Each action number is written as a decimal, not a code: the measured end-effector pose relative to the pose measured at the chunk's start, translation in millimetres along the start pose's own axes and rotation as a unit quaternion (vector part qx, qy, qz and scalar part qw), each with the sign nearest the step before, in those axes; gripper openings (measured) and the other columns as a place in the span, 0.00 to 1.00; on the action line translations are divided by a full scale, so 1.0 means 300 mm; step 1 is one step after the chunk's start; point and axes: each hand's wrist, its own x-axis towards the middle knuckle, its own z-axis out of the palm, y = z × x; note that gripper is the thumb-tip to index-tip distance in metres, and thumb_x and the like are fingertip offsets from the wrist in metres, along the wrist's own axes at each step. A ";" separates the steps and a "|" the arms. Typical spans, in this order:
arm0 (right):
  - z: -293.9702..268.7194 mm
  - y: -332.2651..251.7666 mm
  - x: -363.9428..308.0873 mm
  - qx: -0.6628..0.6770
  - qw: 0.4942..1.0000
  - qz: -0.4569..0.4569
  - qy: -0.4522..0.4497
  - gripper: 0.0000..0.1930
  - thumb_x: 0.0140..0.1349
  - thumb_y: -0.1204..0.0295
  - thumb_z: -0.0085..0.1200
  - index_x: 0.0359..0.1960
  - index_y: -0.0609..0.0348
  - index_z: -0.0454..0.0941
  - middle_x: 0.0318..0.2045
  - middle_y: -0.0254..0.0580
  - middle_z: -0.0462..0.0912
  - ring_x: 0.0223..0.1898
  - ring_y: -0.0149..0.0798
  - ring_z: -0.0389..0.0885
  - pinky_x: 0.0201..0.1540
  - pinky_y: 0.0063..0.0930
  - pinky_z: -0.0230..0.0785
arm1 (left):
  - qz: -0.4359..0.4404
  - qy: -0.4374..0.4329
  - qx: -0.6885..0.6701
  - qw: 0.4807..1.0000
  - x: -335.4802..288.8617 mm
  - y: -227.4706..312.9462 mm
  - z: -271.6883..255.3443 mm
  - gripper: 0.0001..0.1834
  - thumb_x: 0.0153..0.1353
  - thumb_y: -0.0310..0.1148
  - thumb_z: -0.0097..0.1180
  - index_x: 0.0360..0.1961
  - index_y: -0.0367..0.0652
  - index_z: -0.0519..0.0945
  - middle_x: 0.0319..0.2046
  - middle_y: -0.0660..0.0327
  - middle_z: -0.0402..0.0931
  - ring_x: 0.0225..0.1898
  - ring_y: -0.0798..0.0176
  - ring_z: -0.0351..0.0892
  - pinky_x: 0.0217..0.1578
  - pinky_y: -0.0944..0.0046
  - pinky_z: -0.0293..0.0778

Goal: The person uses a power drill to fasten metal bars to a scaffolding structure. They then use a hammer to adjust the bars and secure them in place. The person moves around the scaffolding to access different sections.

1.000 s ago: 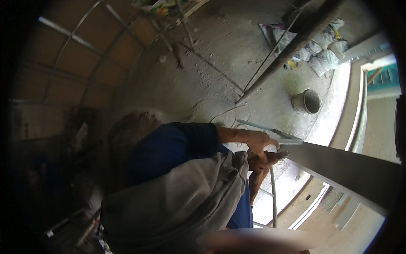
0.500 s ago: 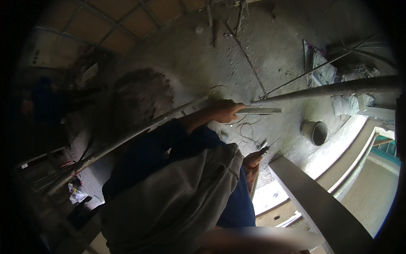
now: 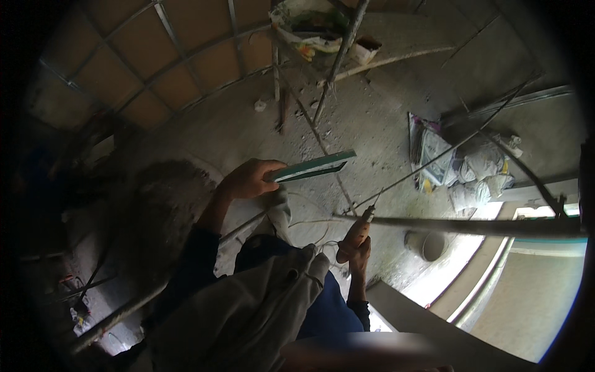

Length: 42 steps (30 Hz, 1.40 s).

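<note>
My left hand [image 3: 250, 178] is closed around one end of a short greenish-grey strip [image 3: 313, 166]. The strip looks like a folded channel with a pale edge, and it juts to the right over the floor. Lower and to the right, my right hand [image 3: 359, 253] grips a slim, orange-brown power drill [image 3: 356, 233]. The drill's narrow dark tip points up and away from me, close to a metal pole [image 3: 446, 224]. Strip and drill are apart. A thin cable [image 3: 319, 239] runs near the drill; whether it joins the drill I cannot tell.
Scaffold poles cross the space in front and at the left. A bucket [image 3: 427, 245] lies on the floor at the right, near crumpled sacks [image 3: 477, 180]. A broad grey plank [image 3: 421, 319] stands at the lower right. Farther off, a plank [image 3: 396, 63] bears a small box [image 3: 364, 49].
My left hand has moved left with the strip, which now tilts upward. My right hand has lowered slightly to the left, and the drill in it now shows clearly. The view has shifted.
</note>
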 end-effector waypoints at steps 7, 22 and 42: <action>0.099 -0.212 0.505 0.124 0.988 -0.093 0.028 0.31 0.49 0.62 0.75 0.49 0.65 0.74 0.38 0.43 0.82 0.38 0.40 0.82 0.43 0.40 0.77 | -0.054 0.047 -0.121 0.990 0.137 0.002 -0.388 0.29 0.61 0.26 0.70 0.64 0.36 0.80 0.32 0.62 0.83 0.25 0.73 0.77 0.27 0.66 0.73; 0.267 -0.852 1.257 0.152 0.984 -0.091 0.036 0.24 0.52 0.63 0.73 0.46 0.67 0.80 0.35 0.41 0.82 0.32 0.39 0.80 0.37 0.37 0.74 | 0.050 0.278 -0.311 0.907 0.155 -0.182 -0.879 0.38 0.59 0.36 0.73 0.69 0.33 0.76 0.32 0.59 0.83 0.23 0.65 0.80 0.21 0.63 0.75; 0.289 -1.252 1.930 0.115 0.987 -0.098 -0.048 0.35 0.44 0.60 0.77 0.49 0.72 0.78 0.38 0.43 0.80 0.35 0.41 0.79 0.40 0.40 0.74 | -0.028 0.199 -0.239 0.950 0.619 -0.451 -1.472 0.36 0.59 0.36 0.71 0.66 0.30 0.77 0.27 0.58 0.81 0.21 0.63 0.77 0.22 0.62 0.73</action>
